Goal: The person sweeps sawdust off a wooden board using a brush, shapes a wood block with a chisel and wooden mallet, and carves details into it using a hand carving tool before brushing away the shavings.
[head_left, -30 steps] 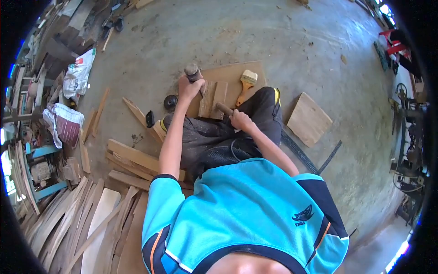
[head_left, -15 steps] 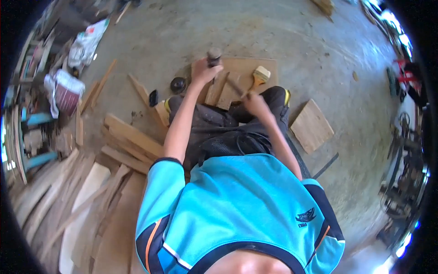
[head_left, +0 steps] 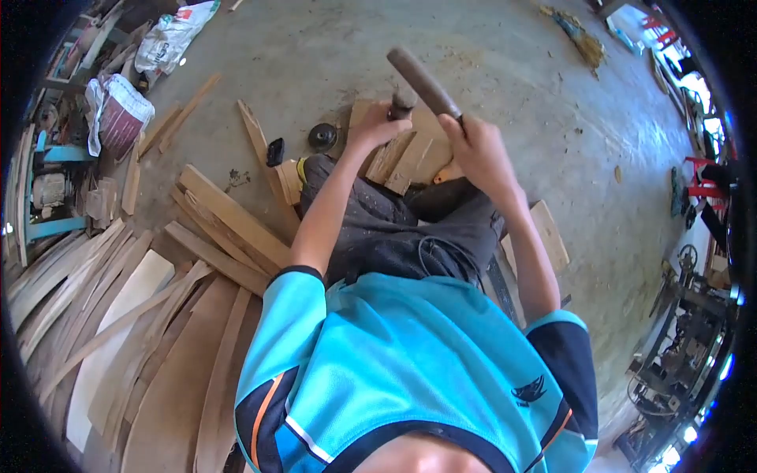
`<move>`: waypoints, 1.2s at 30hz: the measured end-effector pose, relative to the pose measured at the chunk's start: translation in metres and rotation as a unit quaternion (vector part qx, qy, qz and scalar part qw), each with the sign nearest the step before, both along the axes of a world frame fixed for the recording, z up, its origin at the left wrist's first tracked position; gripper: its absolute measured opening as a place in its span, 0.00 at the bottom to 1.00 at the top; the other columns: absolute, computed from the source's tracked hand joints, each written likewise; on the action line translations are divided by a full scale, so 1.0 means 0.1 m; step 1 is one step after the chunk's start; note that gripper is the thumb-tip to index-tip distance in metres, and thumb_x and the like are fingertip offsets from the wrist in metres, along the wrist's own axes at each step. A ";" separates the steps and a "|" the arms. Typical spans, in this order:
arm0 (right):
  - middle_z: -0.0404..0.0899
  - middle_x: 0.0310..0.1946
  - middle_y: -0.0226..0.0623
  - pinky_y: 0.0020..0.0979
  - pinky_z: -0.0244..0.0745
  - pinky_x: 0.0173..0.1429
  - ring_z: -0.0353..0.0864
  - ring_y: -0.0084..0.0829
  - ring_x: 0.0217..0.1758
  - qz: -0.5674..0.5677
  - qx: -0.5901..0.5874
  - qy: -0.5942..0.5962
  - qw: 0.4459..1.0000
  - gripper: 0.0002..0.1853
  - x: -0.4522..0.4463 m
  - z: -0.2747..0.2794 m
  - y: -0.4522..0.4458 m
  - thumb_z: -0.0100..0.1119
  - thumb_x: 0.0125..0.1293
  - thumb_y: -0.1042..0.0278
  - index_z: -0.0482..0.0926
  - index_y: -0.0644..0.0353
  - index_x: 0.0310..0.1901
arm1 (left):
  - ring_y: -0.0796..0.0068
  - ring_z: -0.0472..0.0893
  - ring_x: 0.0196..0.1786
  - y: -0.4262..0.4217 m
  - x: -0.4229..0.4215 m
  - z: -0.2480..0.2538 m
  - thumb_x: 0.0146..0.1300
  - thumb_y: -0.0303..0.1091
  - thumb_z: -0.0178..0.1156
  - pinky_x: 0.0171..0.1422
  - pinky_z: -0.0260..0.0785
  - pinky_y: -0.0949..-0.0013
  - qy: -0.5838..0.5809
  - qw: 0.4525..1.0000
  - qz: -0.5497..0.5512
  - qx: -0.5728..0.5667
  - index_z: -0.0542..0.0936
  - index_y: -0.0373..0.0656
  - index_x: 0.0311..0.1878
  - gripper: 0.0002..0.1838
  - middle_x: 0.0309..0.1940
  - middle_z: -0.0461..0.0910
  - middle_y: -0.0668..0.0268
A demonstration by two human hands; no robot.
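1. Striking seems to be the step in hand: a round club-like mallet (head_left: 423, 81) is gripped near one end by the right hand (head_left: 479, 150), with the fingers wrapped around it, and its free end is pointed ahead and leftward of that hand.
2. A chisel-like handle (head_left: 403, 99) is clasped by the left hand (head_left: 376, 126), with the fingers curled around it and the top end left exposed. Any blade is hidden, so contact with the wood cannot be told.
3. A wood block (head_left: 410, 164), seemingly grooved or made up of two strips, is seen near the left hand, on its body side. It is laid on a flat board (head_left: 426, 122); an orange handle (head_left: 449, 171) is partly hidden on the body side of the right hand.
4. For good work, the chisel-like handle is best held steady, with fingers clear of the top end; blows are best landed squarely along its line, in measured strokes, so that splitting is avoided. Since the wood block is pressed by neither palm, sliding should be watched for.
5. Well to the left of the left hand, bold dark print is carried by a white sack (head_left: 167, 46) and a maroon panel by a second sack (head_left: 126, 122); neither can be read.
6. Behind the right hand, a dark emblem (head_left: 529, 390) with tiny letters is borne by the turquoise shirt (head_left: 410, 339); no brand can be made out.
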State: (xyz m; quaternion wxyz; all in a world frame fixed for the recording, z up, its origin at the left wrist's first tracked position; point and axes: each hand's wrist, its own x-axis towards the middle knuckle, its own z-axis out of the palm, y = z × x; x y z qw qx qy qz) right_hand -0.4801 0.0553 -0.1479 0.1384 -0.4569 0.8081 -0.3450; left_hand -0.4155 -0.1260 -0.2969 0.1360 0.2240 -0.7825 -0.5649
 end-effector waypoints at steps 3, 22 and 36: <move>0.67 0.11 0.49 0.41 0.62 0.20 0.71 0.43 0.14 -0.013 -0.186 -0.033 0.982 0.16 0.06 0.60 -0.02 0.46 0.61 0.60 0.63 0.67 0.27 | 0.76 0.75 0.27 0.10 0.09 -0.04 0.38 0.36 0.58 0.31 0.65 0.71 -0.006 1.000 -0.003 -0.029 0.75 0.40 0.24 0.11 0.19 0.75 0.66; 0.73 0.27 0.58 0.47 0.68 0.38 0.73 0.52 0.33 0.034 0.293 -0.100 0.950 0.21 0.39 -1.96 0.48 0.42 0.59 0.55 0.75 0.69 0.27 | 0.81 0.73 0.32 -0.28 0.44 -0.09 0.42 0.28 0.57 0.33 0.65 0.72 0.095 0.981 0.068 0.155 0.71 0.45 0.24 0.05 0.24 0.73 0.73; 0.74 0.27 0.56 0.46 0.69 0.39 0.74 0.52 0.34 0.028 0.294 -0.102 0.950 0.25 0.48 -2.33 0.58 0.38 0.60 0.52 0.75 0.69 0.26 | 0.71 0.75 0.38 -0.04 1.03 -0.85 0.46 0.26 0.56 0.38 0.70 0.59 0.231 0.742 0.446 0.444 0.67 0.52 0.27 0.09 0.29 0.72 0.72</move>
